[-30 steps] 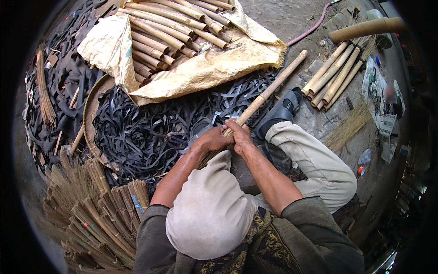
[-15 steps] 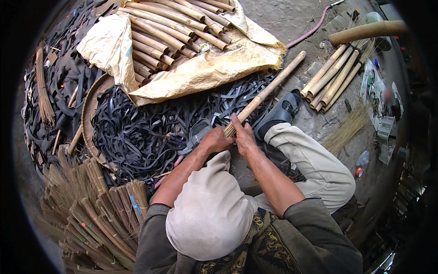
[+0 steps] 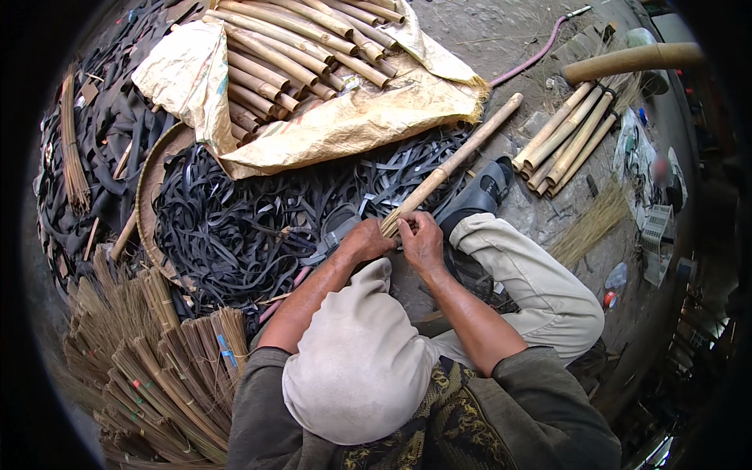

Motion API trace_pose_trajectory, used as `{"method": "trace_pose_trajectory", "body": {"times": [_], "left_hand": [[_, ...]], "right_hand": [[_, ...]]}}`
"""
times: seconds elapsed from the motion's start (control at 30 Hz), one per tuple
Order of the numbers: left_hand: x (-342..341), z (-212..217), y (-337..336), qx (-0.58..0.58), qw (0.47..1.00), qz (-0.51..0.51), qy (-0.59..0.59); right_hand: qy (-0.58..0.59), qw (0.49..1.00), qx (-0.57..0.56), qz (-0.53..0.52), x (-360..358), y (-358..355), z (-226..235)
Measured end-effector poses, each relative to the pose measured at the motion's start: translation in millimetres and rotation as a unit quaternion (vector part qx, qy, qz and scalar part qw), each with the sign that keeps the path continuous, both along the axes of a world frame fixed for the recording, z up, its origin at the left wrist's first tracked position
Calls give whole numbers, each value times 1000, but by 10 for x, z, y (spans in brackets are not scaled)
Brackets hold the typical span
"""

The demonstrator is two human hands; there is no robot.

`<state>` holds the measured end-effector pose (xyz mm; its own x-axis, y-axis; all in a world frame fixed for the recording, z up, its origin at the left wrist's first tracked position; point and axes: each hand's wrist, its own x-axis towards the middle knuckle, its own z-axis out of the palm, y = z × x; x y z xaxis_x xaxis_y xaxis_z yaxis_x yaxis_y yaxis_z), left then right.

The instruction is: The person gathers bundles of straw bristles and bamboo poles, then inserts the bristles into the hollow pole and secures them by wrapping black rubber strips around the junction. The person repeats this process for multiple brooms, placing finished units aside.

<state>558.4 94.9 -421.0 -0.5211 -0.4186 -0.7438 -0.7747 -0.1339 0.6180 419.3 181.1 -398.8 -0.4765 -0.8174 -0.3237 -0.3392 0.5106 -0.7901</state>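
Frame centre | I see left hand (image 3: 368,240) gripping long tan bamboo pole (image 3: 454,162), likely steadying it | right hand (image 3: 424,243) alongside, fingers bent, hold unclear

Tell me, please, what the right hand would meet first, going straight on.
The right hand would probably first meet the long, light brown bamboo pole; whether fingertips already touch it is unclear.

The shirt (image 3: 552,407) is dark olive-grey, its loose sleeves (image 3: 518,372) ending near the elbows. A black panel (image 3: 462,399) with curling gold patterning runs down the near middle. Forearms (image 3: 474,313) and hands (image 3: 424,247) are bare. The trousers (image 3: 540,290) are pale cream, baggy and creased. A dark grey shoe (image 3: 479,192) shows on the right foot, with a pale marking.
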Motion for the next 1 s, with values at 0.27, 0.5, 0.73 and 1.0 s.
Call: {"method": "trace_pose_trajectory", "body": {"times": [0.27,0.5,0.73,1.0], "left_hand": [[-1,-13,38,-34,999,-13,-20],[-7,-119,42,-29,999,-12,-5],[-49,134,-40,-13,999,-30,-39],[-22,39,-34,37,999,-8,-18]], "right_hand": [[57,998,-2,38,-69,-130,95],[49,998,-21,16,30,-28,15],[-385,891,140,-196,61,-1,-165],[-485,830,61,-270,133,80,-319]]}}
